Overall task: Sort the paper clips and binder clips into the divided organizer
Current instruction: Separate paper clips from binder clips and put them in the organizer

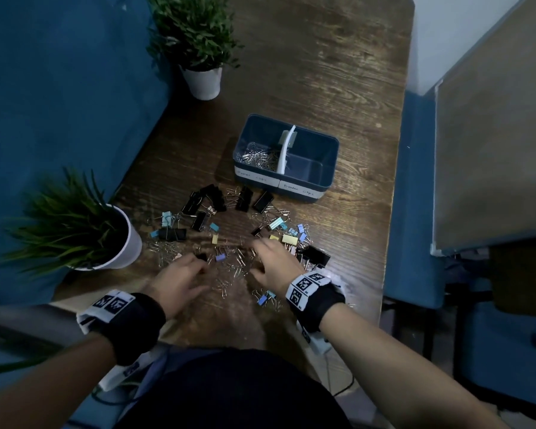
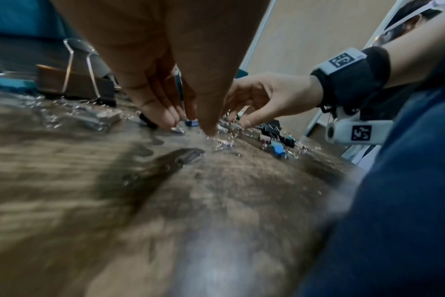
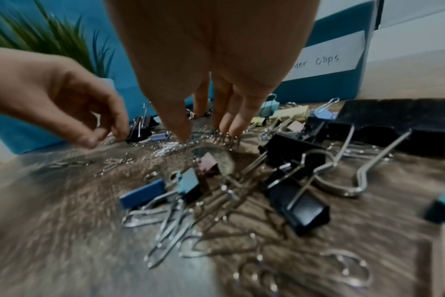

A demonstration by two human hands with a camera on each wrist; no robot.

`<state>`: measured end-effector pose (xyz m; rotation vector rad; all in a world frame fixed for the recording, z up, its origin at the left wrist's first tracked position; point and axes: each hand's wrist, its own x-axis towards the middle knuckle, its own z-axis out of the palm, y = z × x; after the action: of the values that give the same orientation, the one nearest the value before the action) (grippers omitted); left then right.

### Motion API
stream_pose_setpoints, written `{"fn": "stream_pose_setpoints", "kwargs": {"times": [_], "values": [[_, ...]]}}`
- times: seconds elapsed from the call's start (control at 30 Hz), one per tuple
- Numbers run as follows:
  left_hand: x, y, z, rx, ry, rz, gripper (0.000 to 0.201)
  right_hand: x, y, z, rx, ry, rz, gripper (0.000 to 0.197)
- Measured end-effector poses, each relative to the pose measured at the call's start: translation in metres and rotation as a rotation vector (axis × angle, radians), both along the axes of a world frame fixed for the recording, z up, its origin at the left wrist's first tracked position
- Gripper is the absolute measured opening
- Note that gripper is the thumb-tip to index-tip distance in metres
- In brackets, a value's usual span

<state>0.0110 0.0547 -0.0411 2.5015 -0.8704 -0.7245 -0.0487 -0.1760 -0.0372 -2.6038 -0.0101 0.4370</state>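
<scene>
Dark desk (image 1: 322, 72), head view: your organizer (image 1: 333, 156) holds paper clips (image 1: 257, 156) in its left half and nothing visible in the right. Binder clips (image 1: 198, 202) and more paper clips lie loose nearer you. Left wrist: left hand (image 2: 165, 60) has its fingertips drawn together over clips, grip unclear. Right wrist: right hand (image 3: 216, 60) likewise, grip unclear.

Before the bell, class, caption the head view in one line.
Left hand and right hand reach into mixed clips on the table, near a divided organizer holding paper clips.

A brown wood table (image 1: 338, 72) holds a blue box (image 1: 251, 178), a far plant (image 1: 203, 78) and a near plant (image 1: 121, 243) in white pots. Binder clips (image 1: 262, 202) and shiny paper clips (image 1: 164, 250) lie spread on it in front of the box.
</scene>
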Motion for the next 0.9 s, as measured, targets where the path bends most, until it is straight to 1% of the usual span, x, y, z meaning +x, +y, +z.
{"fn": "stream_pose_setpoints", "kwargs": {"times": [0.07,0.13,0.23,0.3,0.37,0.4,0.47,0.5,0.53,0.57,0.67,0.77,0.83,0.9], "values": [[-0.008,0.008,-0.006,0.058,0.017,0.006,0.044,-0.002,0.007,-0.001,-0.051,-0.011,0.022,0.055],[-0.011,0.002,-0.009,0.08,0.016,0.016,0.046,-0.005,0.014,-0.003,-0.054,-0.001,0.054,0.052],[-0.01,-0.017,-0.008,0.037,0.043,0.051,0.037,-0.008,0.028,-0.001,0.059,0.073,0.107,0.048],[-0.009,-0.026,-0.006,-0.009,0.065,0.078,0.034,-0.008,0.027,0.003,0.14,0.072,0.047,0.047],[-0.007,-0.022,-0.003,-0.017,0.08,0.126,0.039,-0.008,0.017,0.007,0.13,0.02,-0.035,0.053],[-0.007,-0.016,-0.002,0.014,0.078,0.126,0.045,-0.009,0.011,0.009,0.093,0.028,-0.067,0.06],[-0.008,-0.005,-0.002,0.097,0.081,0.069,0.06,-0.013,0.003,0.01,0.022,0.12,-0.099,0.075],[-0.009,-0.002,-0.002,0.126,0.095,0.034,0.067,-0.015,0.004,0.01,0.003,0.162,-0.096,0.077],[-0.011,-0.001,-0.003,0.142,0.109,0.006,0.069,-0.016,0.008,0.007,-0.002,0.173,-0.088,0.075],[-0.013,-0.004,-0.003,0.146,0.12,-0.008,0.068,-0.017,0.015,0.004,0.003,0.164,-0.088,0.069],[-0.016,-0.026,-0.004,0.079,0.099,0.006,0.051,-0.014,0.037,-0.002,0.042,0.1,-0.097,0.052],[-0.021,-0.045,-0.004,0.045,0.083,0.039,0.041,-0.011,0.043,0.002,0.041,0.096,-0.062,0.045],[-0.02,-0.045,-0.007,0.013,0.086,0.093,0.039,-0.012,0.033,0.004,0.083,0.087,-0.128,0.039],[-0.017,-0.04,-0.01,-0.015,0.088,0.128,0.047,-0.018,0.024,0.007,0.068,0.064,-0.186,0.034]]}}
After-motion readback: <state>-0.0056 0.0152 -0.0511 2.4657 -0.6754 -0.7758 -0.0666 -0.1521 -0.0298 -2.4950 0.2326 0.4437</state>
